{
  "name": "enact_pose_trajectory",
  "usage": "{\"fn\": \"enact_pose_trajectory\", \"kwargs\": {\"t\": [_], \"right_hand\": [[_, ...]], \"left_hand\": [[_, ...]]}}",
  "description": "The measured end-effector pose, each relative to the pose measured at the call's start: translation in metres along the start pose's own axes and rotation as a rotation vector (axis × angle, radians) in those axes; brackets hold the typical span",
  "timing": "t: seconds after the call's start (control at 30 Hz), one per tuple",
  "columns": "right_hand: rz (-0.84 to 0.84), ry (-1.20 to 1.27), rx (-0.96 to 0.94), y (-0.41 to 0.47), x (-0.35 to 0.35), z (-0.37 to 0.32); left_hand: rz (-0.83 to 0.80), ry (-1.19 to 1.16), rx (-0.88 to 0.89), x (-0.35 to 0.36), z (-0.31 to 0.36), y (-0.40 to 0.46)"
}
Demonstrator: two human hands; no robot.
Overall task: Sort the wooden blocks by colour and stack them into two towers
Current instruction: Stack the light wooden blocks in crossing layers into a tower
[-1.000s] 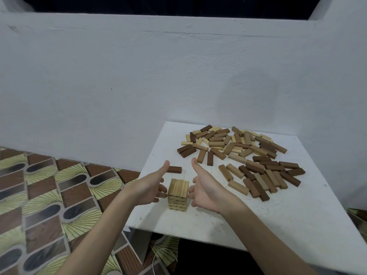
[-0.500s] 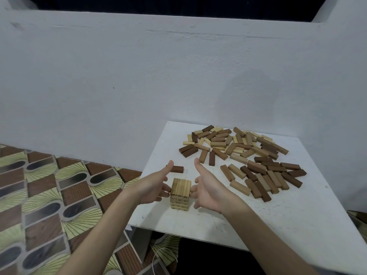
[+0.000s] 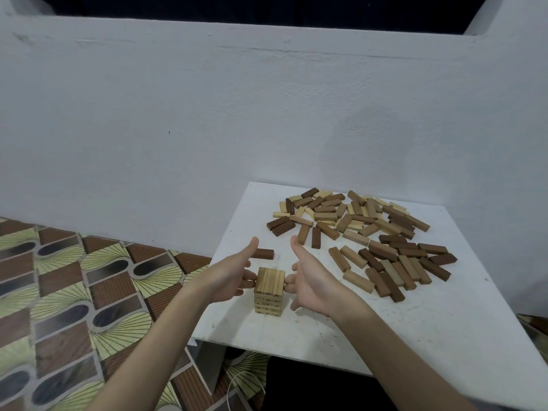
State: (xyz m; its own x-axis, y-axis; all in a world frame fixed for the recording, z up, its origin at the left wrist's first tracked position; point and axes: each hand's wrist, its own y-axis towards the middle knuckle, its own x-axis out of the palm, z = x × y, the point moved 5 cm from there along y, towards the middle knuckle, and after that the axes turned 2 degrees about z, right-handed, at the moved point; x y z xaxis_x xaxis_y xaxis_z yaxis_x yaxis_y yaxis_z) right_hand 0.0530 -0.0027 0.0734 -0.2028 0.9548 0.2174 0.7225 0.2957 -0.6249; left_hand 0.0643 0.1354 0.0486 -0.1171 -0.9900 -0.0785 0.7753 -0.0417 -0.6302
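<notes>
1. Blocks, light tower (image 3: 269,289) — several layers, standing near the front left of the white desk (image 3: 415,336), between both hands.
2. Left hand (image 3: 229,277) — fingers straight, tips touching the tower's left side, thumb raised.
3. Single dark block (image 3: 262,253) — flat, just behind the tower.
4. Right hand (image 3: 311,281) — fingers extended, tips against the tower's right side, thumb up.
5. Loose pile (image 3: 364,229) — mixed light and dark, unsorted, far right of desk.
</notes>
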Motion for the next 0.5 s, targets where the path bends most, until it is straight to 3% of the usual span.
{"fn": "enact_pose_trajectory", "kwargs": {"t": [0.5], "right_hand": [[0.071, -0.065, -0.010, 0.033, -0.022, 0.004]], "left_hand": [[0.068, 0.084, 0.102, -0.002, 0.013, 0.008]]}}
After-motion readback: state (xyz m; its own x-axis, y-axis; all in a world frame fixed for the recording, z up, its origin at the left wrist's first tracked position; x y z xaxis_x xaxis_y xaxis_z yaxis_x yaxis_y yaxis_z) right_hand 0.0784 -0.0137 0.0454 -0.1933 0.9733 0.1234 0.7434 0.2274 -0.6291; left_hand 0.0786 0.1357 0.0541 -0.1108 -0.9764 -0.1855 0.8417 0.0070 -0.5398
